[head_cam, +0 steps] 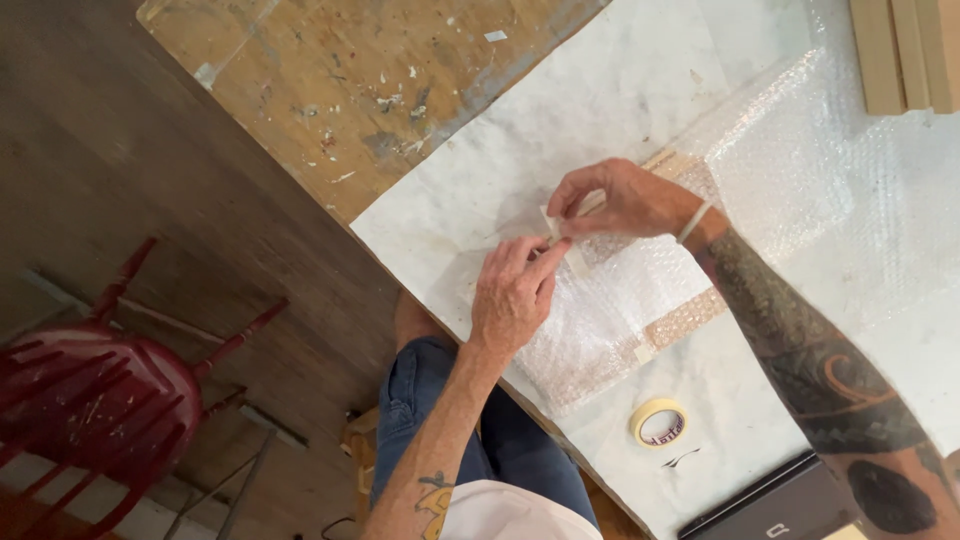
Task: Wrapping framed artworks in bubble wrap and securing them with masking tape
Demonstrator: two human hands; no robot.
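The left hand (515, 290) and the right hand (620, 200) each pinch one end of a small strip of tape (560, 235), fingers closed on it. The tape sits on a bubble-wrapped parcel (620, 300) lying on the worktop (350, 90). A tape roll (659, 422) lies near the parcel, and a red chair (100, 390) stands on the floor.

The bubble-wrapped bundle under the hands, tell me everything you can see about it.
The bubble-wrapped bundle is a flat, long parcel in clear bubble wrap, with tan, wood-like material showing through near its ends. It lies diagonally on a white sheet covering the paint-spattered worktable. A small piece of pale tape sits on its lower edge. The left hand rests on it and the right hand above it; together they pinch a short pale strip of tape. A roll of masking tape lies close by, apart.
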